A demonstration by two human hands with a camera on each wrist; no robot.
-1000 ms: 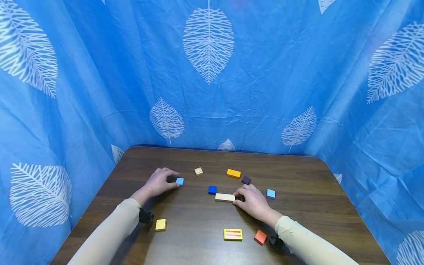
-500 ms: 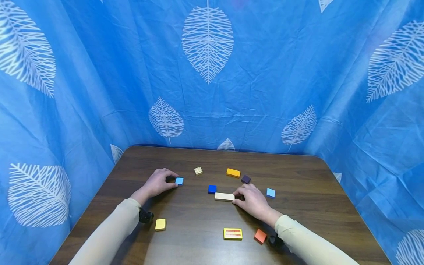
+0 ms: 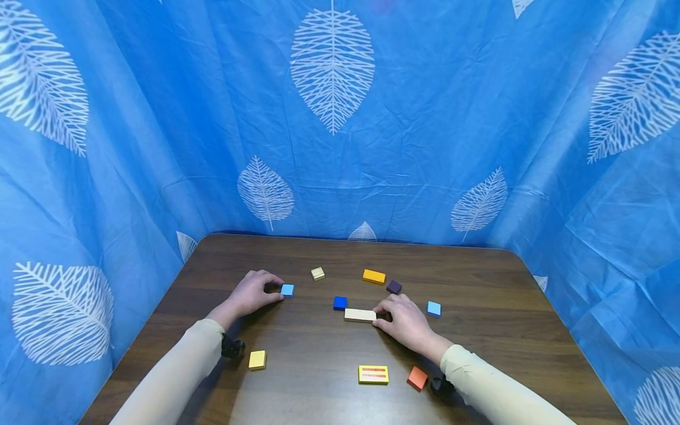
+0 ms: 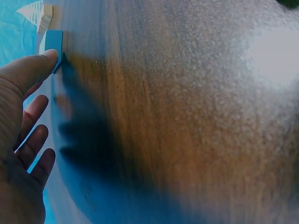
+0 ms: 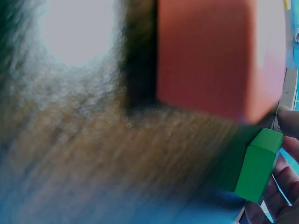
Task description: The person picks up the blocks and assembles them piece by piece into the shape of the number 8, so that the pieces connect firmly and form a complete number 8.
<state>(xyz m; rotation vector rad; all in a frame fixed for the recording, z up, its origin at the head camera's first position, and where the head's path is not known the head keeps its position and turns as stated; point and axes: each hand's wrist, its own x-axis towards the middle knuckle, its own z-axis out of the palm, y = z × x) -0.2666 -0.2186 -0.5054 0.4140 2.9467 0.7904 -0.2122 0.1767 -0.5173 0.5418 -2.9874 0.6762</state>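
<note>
In the head view my left hand (image 3: 254, 293) pinches a small light blue block (image 3: 287, 290) on the table's left side between thumb and forefinger. The left wrist view has the thumb on the same light blue block (image 4: 53, 42), with the other fingers apart and loosely bent. My right hand (image 3: 408, 323) pinches the right end of a long cream block (image 3: 359, 316) with thumb and forefinger. A dark blue block (image 3: 340, 303) sits right at the cream block's far left corner. The right wrist view shows a green block (image 5: 259, 168) beside the right fingers, hidden in the head view.
On the dark wood table (image 3: 313, 342) lie an orange block (image 3: 374, 276), a dark purple one (image 3: 394, 287), a second light blue one (image 3: 433, 309), a ridged cream one (image 3: 317, 273), two yellow blocks (image 3: 257, 360) and a red-orange block (image 3: 417, 378). A blue curtain (image 3: 414, 118) surrounds the table.
</note>
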